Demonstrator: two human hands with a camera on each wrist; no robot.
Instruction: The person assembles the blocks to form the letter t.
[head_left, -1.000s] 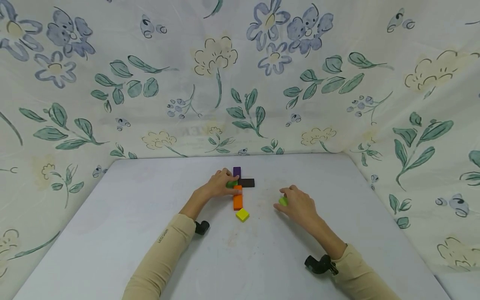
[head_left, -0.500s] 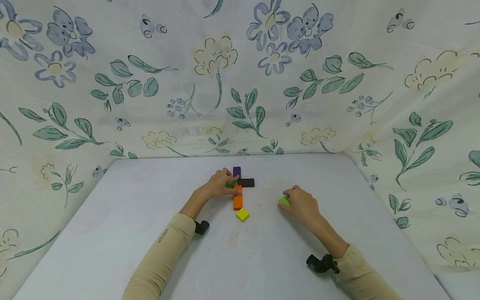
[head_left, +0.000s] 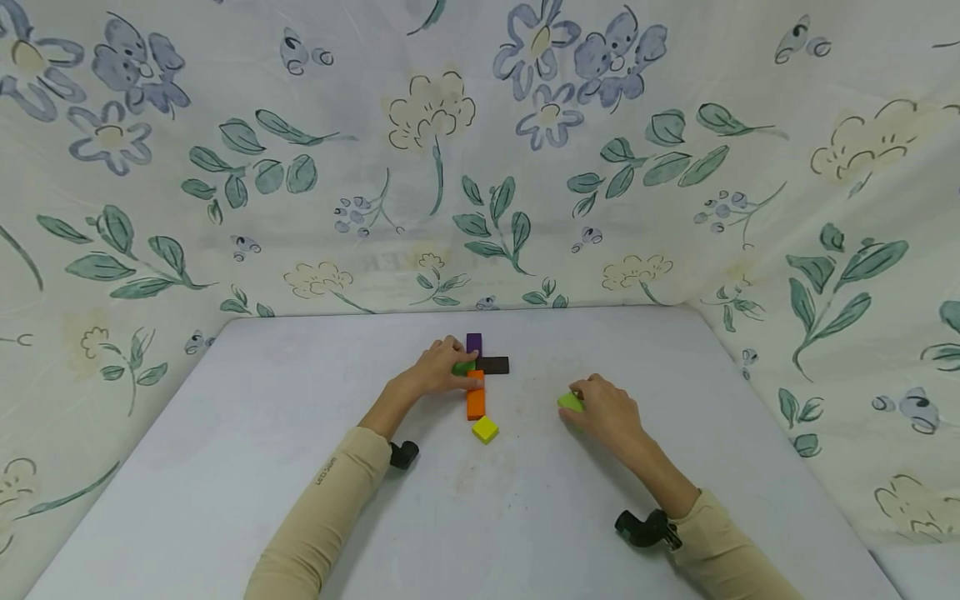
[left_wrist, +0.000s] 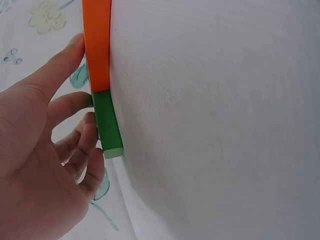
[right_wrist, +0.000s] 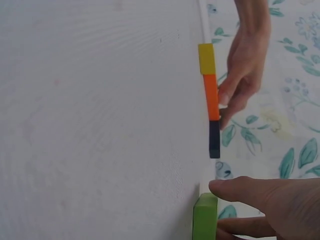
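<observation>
In the head view my left hand lies over a small layout of coloured blocks. Its thumb touches an orange block, and its loosely bent fingers rest along a dark green block. A purple block and a black block lie just beyond these fingertips. To the right, my right hand has thumb and fingers about a light green block on the table. The right wrist view shows the thumb at that block's near corner, with other fingers at its upper side.
A yellow block sits turned like a diamond at the near end of the orange blocks. The white table ends at a flower-patterned cloth hanging behind. Each wrist carries a black camera.
My right hand has drawn slightly to the right and its thumb and fingers have come closer about the light green block. The left hand and the other blocks have not moved.
</observation>
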